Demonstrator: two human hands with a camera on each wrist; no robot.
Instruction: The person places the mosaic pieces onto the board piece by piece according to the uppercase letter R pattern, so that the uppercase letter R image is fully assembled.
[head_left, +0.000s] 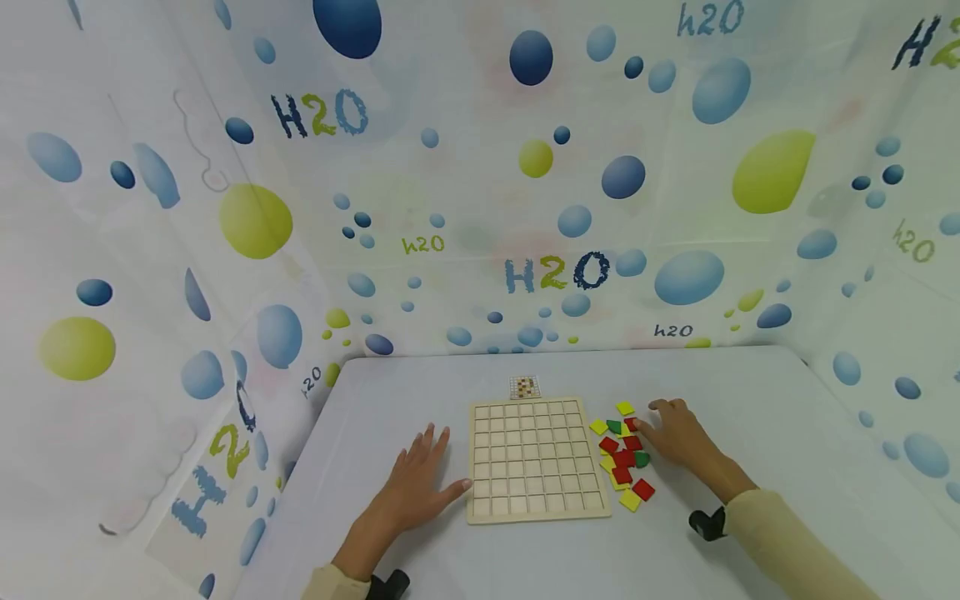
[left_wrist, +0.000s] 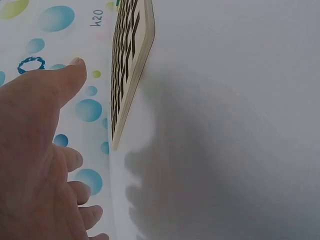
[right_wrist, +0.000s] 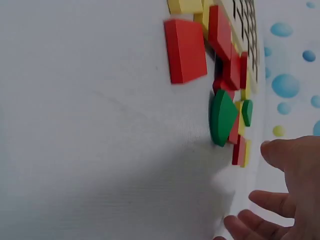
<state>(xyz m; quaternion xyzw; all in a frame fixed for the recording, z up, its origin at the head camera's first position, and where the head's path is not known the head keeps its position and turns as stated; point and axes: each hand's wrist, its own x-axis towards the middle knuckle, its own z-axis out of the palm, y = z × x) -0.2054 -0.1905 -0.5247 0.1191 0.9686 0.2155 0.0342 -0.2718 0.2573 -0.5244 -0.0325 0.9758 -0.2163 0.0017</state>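
Note:
A square wooden grid board (head_left: 536, 461) lies flat on the white table. My left hand (head_left: 417, 490) is spread at the board's left side, its thumb near or touching the edge; the head view does not settle which. My right hand (head_left: 682, 435) hovers by the far end of a loose pile of tiles, holding nothing that shows. The pile has red tiles (head_left: 624, 458), yellow tiles (head_left: 630, 500) and green rounded pieces (head_left: 642, 459). In the right wrist view the thumb and fingers stand apart, near a green piece (right_wrist: 223, 118).
A small card with a coloured grid pattern (head_left: 524, 387) lies at the board's far edge. White cloth with blue and green drops (head_left: 574, 221) hangs behind and beside the table (head_left: 397, 392). Dark wrist-camera mounts (head_left: 707, 525) sit at the sleeves.

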